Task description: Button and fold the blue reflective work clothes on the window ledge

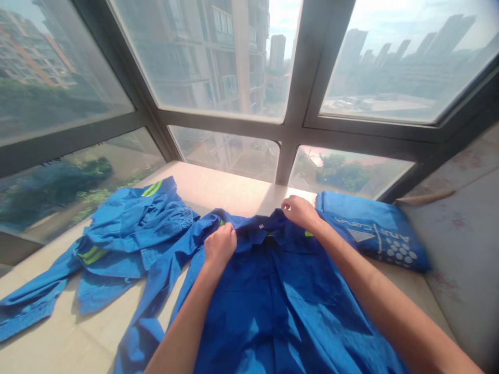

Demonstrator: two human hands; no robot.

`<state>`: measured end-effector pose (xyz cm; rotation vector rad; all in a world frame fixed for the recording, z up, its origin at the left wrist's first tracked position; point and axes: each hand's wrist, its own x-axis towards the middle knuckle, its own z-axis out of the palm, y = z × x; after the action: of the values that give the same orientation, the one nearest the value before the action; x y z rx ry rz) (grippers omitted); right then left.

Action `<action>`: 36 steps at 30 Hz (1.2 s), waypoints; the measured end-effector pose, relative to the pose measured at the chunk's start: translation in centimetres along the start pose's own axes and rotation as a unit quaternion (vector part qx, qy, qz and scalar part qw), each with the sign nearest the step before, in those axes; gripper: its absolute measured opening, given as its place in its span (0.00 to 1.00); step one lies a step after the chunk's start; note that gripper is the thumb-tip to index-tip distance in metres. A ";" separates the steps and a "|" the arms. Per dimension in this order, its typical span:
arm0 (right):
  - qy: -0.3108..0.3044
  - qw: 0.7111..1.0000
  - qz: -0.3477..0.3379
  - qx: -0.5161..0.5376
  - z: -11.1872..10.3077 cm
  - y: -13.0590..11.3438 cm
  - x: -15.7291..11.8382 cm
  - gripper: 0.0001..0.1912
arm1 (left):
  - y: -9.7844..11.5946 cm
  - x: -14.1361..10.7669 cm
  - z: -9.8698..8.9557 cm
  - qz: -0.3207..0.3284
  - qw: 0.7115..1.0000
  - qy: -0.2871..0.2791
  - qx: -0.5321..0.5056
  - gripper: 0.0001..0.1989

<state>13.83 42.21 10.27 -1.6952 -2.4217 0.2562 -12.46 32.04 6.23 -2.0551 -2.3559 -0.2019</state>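
Blue work shirt (280, 301) lay flat on the pale window ledge (234, 189), spread in front of the person, with its collar at the far end toward the glass. Both hands were at that collar. The left hand (220, 244) was closed into a loose fist on the left part of the collar, and it pinched the cloth between thumb and fingers. The right hand (299, 210) held the right part of the collar, with the fingers bent down over the edge of the cloth. So the shirt was directly under and between the two hands, and its body ran from them back toward the person.

One long sleeve (156, 291) of the shirt went out to the left and down, over the ledge. The lower part of the shirt was cut off by the bottom edge of the view. The fingertips of both hands were hidden in the folds, so how much cloth each one gripped could not be seen.

Just left of the shirt lay a second blue garment (128, 234) with yellow-green stripes, crumpled; its shape was hard to make out. On the right, beside the right hand, lay a folded blue piece (374, 236) with white printed letters and dots. Behind everything stood the dark window frame (290, 135).
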 end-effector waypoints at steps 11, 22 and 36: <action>0.038 0.993 -0.018 -0.112 0.8 -0.6 -3.5 0.19 | 0.1 -2.2 -0.3 0.055 0.998 -0.010 -0.011 0.10; 0.034 0.993 -0.015 -0.110 3.1 1.0 -6.0 0.11 | 0.2 -0.5 2.3 0.089 0.994 -0.037 -0.046 0.13; 0.037 0.988 0.045 -0.146 1.7 1.2 -9.9 0.17 | 0.8 -0.3 1.1 0.051 0.999 -0.007 -0.006 0.16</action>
<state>17.84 33.20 7.90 -1.8951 -2.4269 -0.1582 -11.59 31.96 5.14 -2.1826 -2.2546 -0.2005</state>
